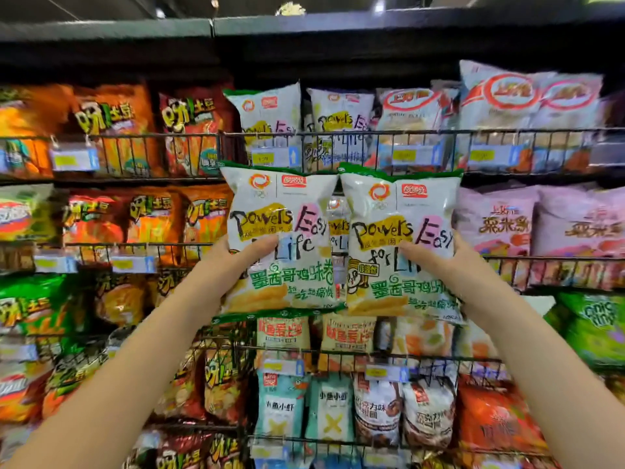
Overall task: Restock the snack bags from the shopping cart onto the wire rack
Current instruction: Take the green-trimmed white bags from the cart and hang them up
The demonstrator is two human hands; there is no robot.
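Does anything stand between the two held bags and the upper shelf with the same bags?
Yes: that shelf's wire front rail and the matching bags already standing behind it. The left bag and right bag are below it.

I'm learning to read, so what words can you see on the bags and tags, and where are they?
"Powers Easy for Life": left white snack bag and right white snack bag.
"墨西哥鸡味卷": left white snack bag, green print.
"小鱼小虾": teal bags, lower shelf.
"呀!土豆": orange bags, upper left.
"粟米条": pink bag, right.
Price tags: too blurred to read.
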